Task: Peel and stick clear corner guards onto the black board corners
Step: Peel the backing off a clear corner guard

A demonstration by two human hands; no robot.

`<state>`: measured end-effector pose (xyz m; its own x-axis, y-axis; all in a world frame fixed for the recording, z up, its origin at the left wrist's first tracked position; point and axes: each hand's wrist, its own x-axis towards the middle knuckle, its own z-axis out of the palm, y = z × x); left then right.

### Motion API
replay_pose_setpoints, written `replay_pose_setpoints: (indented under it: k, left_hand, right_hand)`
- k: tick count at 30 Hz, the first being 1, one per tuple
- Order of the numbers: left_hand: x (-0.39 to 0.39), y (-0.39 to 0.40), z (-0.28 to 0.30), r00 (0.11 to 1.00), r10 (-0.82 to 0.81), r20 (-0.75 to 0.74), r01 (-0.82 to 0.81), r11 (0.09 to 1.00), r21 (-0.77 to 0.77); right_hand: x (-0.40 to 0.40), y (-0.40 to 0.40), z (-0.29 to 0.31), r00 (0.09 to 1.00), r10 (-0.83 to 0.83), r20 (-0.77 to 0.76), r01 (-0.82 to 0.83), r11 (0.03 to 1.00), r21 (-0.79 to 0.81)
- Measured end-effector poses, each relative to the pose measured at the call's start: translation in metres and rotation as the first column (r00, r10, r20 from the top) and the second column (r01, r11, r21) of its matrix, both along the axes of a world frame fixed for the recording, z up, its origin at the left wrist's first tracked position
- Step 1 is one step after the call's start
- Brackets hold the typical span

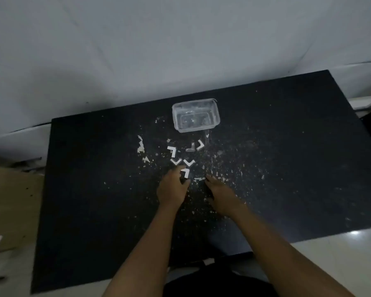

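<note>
A large black board [287,168] lies flat before me, speckled with white scraps. Several white-backed L-shaped corner guards lie loose near its middle, among them one [172,151] at the left, one [200,144] at the right and one [189,162] lower down. My left hand [172,188] reaches over the board and its fingertips are at a guard [186,173]; the blur hides whether it pinches it. My right hand [220,195] rests on the board beside it, fingers stretched toward a thin pale strip [199,179].
A clear plastic tub [217,116] stands on the board beyond the guards. Brown cardboard [11,202] lies on the floor to the left. A white wall rises behind the board. Pale floor tile [338,249] shows at the lower right.
</note>
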<state>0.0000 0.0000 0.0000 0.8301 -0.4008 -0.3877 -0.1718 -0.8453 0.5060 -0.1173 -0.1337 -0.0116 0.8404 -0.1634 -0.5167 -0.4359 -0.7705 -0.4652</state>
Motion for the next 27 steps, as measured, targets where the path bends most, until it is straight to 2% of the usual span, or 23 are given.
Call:
replay_pose_setpoints:
  k: [4, 10, 13, 15, 18, 21, 24, 27]
  left_hand:
    - [-0.001, -0.009, -0.003, 1.0, -0.017, 0.018, 0.015, 0.996, 0.086]
    - [0.004, -0.01, -0.009, 0.997, -0.002, 0.079, -0.008, 0.992, 0.13]
    - [0.008, -0.004, -0.012, 0.994, -0.016, 0.108, 0.002, 0.992, 0.128]
    - [0.011, 0.002, -0.012, 0.995, -0.004, 0.103, -0.007, 0.994, 0.111]
    - [0.014, 0.008, -0.004, 0.994, 0.11, -0.026, -0.111, 0.993, -0.039]
    - [0.016, 0.012, 0.026, 0.939, 0.282, -0.198, -0.326, 0.914, -0.241]
    - [0.02, 0.017, 0.064, 0.894, 0.33, -0.303, -0.439, 0.778, -0.449]
    - [0.026, 0.023, 0.103, 0.882, 0.298, -0.365, -0.467, 0.66, -0.589]
  right_hand:
    - [0.002, -0.002, 0.001, 0.999, -0.051, 0.012, 0.05, 0.998, 0.023]
    - [0.004, -0.001, -0.001, 0.995, -0.101, -0.008, 0.101, 0.993, 0.063]
    - [0.009, 0.002, 0.006, 0.984, -0.18, -0.009, 0.18, 0.976, 0.124]
    - [0.013, 0.005, 0.01, 0.959, -0.28, 0.044, 0.27, 0.95, 0.159]
    - [0.017, 0.013, 0.025, 0.867, -0.493, 0.068, 0.455, 0.841, 0.291]
    - [0.023, 0.022, 0.05, 0.786, -0.61, 0.095, 0.522, 0.738, 0.427]
    - [0.036, 0.033, 0.087, 0.709, -0.682, 0.181, 0.495, 0.664, 0.561]
    - [0.056, 0.043, 0.128, 0.665, -0.671, 0.327, 0.391, 0.686, 0.613]
